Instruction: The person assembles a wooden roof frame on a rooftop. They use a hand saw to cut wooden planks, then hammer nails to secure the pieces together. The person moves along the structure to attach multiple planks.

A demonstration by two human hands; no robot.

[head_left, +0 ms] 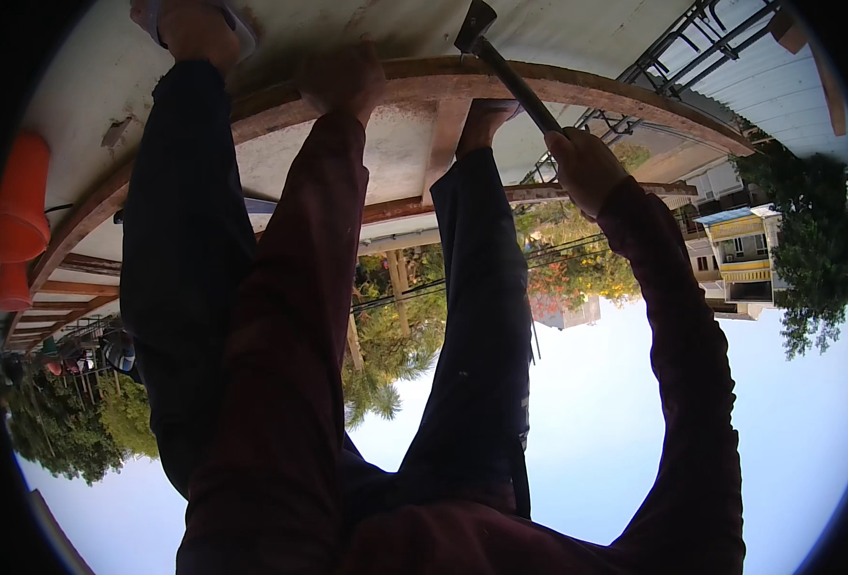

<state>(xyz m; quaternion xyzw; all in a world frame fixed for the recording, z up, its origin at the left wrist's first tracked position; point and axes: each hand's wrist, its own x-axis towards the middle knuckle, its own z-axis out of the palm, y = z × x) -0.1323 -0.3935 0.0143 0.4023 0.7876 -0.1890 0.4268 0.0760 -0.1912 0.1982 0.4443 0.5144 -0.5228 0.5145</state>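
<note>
My right hand (584,168) is wrapped tight around the long dark handle of a hammer with a dark metal head (501,65). The handle runs up and to the left from my fist, and the head (475,23) sits against the pale concrete surface (386,153) just past the rusty brown curved wooden strip (635,96). My left hand (341,79) is blurred; it lies on that same curved strip, fingers pressed down on the wood, though I cannot tell whether they are gripping it or just resting flat.

Both my arms are in dark red sleeves (290,316). Between and beside them come my two legs in dark navy trousers (486,316), with one bare foot (486,120) planted by a short upright wooden piece (443,144) that joins the strip, near the hammer handle, and the other foot (189,29) on the concrete well over to the left.

The whole view looks turned over: sky fills the lower part, with green trees (395,335) and a yellow-and-blue building (740,244) hanging from above. An orange plastic cone-shaped thing (22,196) sits at the far left edge, and dark metal railings (692,43) show at the upper right.
</note>
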